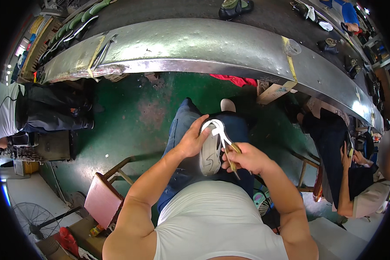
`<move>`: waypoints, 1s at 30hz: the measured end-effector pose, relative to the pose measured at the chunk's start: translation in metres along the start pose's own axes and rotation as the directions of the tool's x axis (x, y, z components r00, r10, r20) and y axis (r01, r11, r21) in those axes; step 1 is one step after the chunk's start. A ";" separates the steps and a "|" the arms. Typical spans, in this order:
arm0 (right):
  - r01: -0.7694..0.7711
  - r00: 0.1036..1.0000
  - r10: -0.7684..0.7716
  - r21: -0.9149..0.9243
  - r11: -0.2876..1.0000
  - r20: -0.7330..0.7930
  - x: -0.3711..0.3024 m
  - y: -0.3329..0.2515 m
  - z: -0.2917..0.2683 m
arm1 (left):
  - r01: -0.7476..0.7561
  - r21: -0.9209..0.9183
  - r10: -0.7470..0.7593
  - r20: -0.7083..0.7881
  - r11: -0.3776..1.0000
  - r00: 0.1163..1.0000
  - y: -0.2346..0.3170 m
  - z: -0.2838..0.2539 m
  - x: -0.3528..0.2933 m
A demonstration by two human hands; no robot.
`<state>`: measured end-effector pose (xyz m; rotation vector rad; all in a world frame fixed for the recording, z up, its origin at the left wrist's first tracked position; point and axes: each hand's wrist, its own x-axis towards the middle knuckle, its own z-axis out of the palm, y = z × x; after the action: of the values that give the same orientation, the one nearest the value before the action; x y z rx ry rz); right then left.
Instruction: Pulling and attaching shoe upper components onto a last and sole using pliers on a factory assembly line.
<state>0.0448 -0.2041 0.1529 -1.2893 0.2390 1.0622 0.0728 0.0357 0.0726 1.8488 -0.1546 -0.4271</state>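
A pale grey shoe sole (209,157) with a dark curved mark lies lengthwise over my lap. My left hand (194,139) is closed around its far end, thumb on top. From that end a white strip (219,127) loops up and bends toward my right hand (248,158). The fingers of that hand are closed on a thin, brown, two-pronged tool (233,164), its ends pointing down beside the sole. Whether the strip is also pinched there, or fixed to the sole, I cannot tell.
A long metal-edged bench (195,43) with a dark top runs ahead, a dark shoe (235,8) on it. At the left stand a pink-seated stool (103,201) and a fan (34,221). A seated person (355,182) works at the right; another person (52,106) is at the left.
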 end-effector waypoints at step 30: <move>0.618 0.670 -0.685 -0.726 0.301 0.286 -0.060 0.089 -0.022 | -0.120 -0.361 0.083 -0.118 0.925 0.990 0.038 -0.003 -0.043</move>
<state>-0.0451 -0.2613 0.1278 -1.9745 -0.7888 0.3261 0.0380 0.0400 0.1180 1.4807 -0.0932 -0.2676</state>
